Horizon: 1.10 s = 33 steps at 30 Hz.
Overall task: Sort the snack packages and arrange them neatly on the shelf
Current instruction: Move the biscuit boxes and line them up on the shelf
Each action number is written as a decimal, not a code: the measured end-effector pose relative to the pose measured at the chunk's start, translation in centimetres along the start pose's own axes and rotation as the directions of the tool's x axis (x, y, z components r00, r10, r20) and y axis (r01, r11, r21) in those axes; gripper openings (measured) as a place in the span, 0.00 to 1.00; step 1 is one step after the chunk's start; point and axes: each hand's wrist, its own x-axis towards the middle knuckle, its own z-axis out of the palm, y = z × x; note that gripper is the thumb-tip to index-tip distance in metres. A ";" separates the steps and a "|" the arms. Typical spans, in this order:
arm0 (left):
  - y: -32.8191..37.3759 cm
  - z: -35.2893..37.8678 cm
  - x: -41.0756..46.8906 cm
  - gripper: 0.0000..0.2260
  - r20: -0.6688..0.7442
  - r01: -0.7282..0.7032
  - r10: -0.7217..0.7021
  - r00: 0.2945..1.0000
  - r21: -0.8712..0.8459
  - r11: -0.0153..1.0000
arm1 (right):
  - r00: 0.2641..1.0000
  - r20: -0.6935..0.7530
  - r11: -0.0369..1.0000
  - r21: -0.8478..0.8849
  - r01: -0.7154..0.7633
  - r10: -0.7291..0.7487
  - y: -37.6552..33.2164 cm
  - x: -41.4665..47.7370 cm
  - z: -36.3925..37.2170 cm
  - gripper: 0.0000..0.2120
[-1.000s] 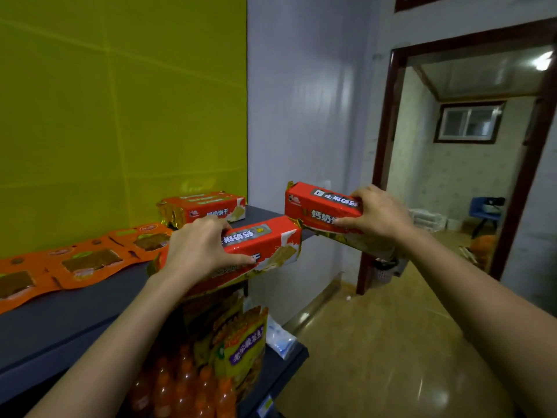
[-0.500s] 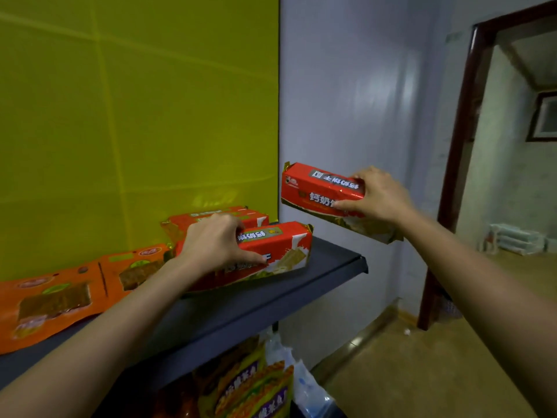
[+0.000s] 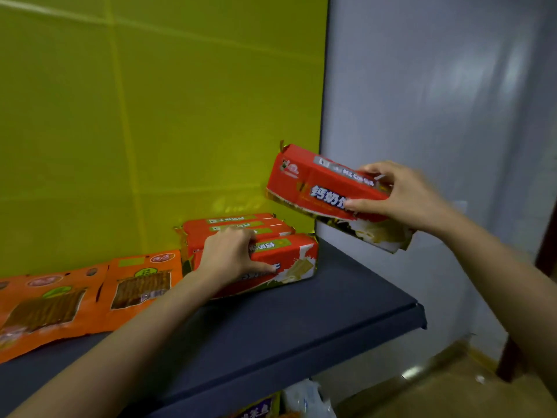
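Fingers (image 3: 241, 235) of the left hand (image 3: 229, 256) grip a red pack (image 3: 291, 257), now landed on the shelf (image 3: 331, 312); the right hand (image 3: 405, 200) grasps a second pack (image 3: 312, 184) aloft, likely next.

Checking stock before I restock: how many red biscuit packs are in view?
4 red packs: held pack in the right hand; front pack on the shelf under the left hand; middle pack and rear pack behind it. More may be hidden.

Yellow-green panel (image 3: 150, 101) beside pale grey wall (image 3: 437, 101); glossy tan floor (image 3: 437, 396); dark doorframe (image 3: 512, 360).
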 end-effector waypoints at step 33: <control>-0.1 0.7 -6.9 0.21 0.189 0.439 -0.708 0.681 -0.879 0.187 | 0.878 0.408 0.481 0.735 -0.478 0.250 4.6 -1.6 13.9 0.20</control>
